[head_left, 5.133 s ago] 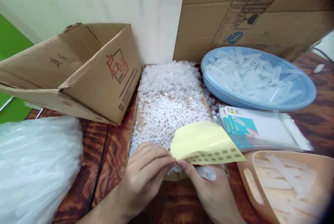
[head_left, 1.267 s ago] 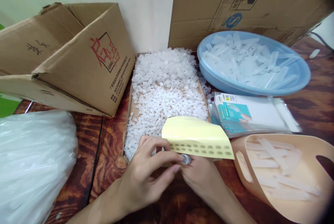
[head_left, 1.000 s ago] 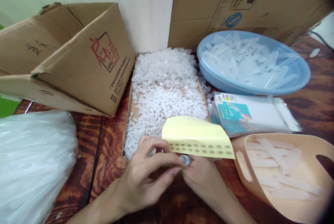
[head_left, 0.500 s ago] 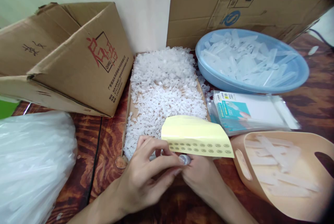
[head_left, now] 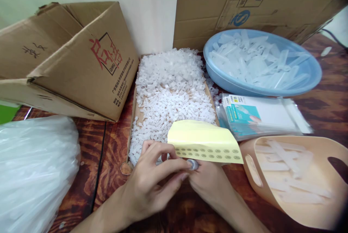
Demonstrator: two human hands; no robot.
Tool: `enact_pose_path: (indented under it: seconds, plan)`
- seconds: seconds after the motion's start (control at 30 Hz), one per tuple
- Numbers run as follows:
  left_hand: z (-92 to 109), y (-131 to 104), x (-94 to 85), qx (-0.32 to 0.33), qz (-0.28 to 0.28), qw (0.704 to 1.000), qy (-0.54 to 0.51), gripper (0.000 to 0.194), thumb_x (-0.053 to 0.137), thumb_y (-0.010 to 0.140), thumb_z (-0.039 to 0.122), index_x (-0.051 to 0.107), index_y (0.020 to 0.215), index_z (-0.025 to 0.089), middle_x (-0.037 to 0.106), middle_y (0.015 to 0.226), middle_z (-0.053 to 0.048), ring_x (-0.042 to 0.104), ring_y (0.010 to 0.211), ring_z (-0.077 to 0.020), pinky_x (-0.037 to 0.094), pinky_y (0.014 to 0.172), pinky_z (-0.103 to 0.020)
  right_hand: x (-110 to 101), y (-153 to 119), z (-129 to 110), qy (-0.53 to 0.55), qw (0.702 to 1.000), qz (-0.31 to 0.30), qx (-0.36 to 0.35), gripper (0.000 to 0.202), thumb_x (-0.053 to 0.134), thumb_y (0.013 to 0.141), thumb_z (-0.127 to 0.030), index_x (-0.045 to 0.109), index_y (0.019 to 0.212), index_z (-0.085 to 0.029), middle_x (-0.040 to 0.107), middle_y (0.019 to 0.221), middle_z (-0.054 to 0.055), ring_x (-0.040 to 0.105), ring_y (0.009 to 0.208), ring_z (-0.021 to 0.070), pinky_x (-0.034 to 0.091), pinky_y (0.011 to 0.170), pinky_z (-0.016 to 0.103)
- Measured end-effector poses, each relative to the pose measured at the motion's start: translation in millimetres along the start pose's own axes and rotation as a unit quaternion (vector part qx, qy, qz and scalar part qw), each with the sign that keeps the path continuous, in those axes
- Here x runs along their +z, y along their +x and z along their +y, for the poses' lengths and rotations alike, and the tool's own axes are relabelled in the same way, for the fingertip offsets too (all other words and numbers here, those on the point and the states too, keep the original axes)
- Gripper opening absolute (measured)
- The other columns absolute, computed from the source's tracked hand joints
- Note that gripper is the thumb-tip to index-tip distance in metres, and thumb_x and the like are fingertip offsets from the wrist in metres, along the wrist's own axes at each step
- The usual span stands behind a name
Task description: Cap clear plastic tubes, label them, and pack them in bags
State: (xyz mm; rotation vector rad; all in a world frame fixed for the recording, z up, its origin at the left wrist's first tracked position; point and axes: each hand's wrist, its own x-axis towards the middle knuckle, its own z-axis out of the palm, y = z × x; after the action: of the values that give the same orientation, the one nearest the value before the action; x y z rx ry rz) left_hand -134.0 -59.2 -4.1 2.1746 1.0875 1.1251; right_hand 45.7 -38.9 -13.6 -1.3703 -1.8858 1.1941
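Note:
My left hand (head_left: 152,175) is closed, with its fingertips against the round end of a small translucent plastic tube (head_left: 193,164). My right hand (head_left: 210,178) meets it from the other side, and its fingers are mostly hidden beneath a yellow sticker sheet (head_left: 203,137). That sheet curls upward above the right hand, which appears to grip it. Rows of small oval labels run along its near edge. Just beyond both hands lies a shallow cardboard tray (head_left: 132,126) heaped with small white and clear plastic pieces (head_left: 174,99).
A blue basin (head_left: 217,77) of translucent tubes stands at back right, near a stack of printed packets (head_left: 261,115). Several tubes lie in a beige basket (head_left: 252,196) at right. At left are an open carton (head_left: 89,70) and a bulging plastic bag (head_left: 35,167). A large carton (head_left: 203,8) stands behind.
The hands and the sticker sheet hold almost the same place. The tube's end has turned slightly, with the left fingertip a little further over it.

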Motion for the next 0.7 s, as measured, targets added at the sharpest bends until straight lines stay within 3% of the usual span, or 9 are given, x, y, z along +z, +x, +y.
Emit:
enact_pose_path:
  seconds: [0.27,0.43,0.6,0.7]
  plan:
    - [-0.9,-1.5,-3.6,0.007,-0.009,1.0,-0.007,0.028,0.063,0.094,0.007,0.067,0.12,0.018,0.063,0.106,-0.007,0.06,0.096,-0.0194,0.044,0.086,-0.037,1.3,-1.0,4.7,-0.006,1.0,0.001,0.009,0.031,0.05,0.098,-0.034,0.076,0.114,-0.029,0.08,0.116,0.004,0.076,0.104,0.0276,0.06,0.092,0.038]
    - [-0.3,0.6,-2.9,0.011,-0.011,1.0,0.004,0.027,0.063,0.093,0.006,0.069,0.116,0.019,0.066,0.103,-0.007,0.062,0.093,-0.0195,0.044,0.084,-0.037,1.4,-1.3,1.8,0.016,1.0,-0.004,0.016,0.032,0.05,0.099,-0.04,0.078,0.107,-0.028,0.081,0.11,0.005,0.077,0.102,0.0277,0.061,0.093,0.038]
    - [-1.5,1.9,-0.7,0.039,0.003,0.999,0.023,0.027,0.062,0.093,0.005,0.068,0.115,0.02,0.067,0.104,-0.007,0.063,0.091,-0.0185,0.044,0.082,-0.037,1.1,-0.8,0.9,0.005,1.0,0.008,0.03,0.032,0.053,0.098,-0.042,0.081,0.097,-0.027,0.083,0.088,0.006,0.079,0.089,0.0285,0.063,0.086,0.039]
    - [-1.8,0.3,-0.4,0.046,0.005,0.998,0.03,0.028,0.063,0.092,0.003,0.068,0.114,0.019,0.068,0.107,-0.007,0.063,0.092,-0.0184,0.043,0.082,-0.037,1.5,-0.4,3.2,0.01,0.999,0.01,0.033,0.032,0.053,0.097,-0.042,0.082,0.098,-0.027,0.083,0.091,0.006,0.079,0.09,0.0286,0.063,0.087,0.04]
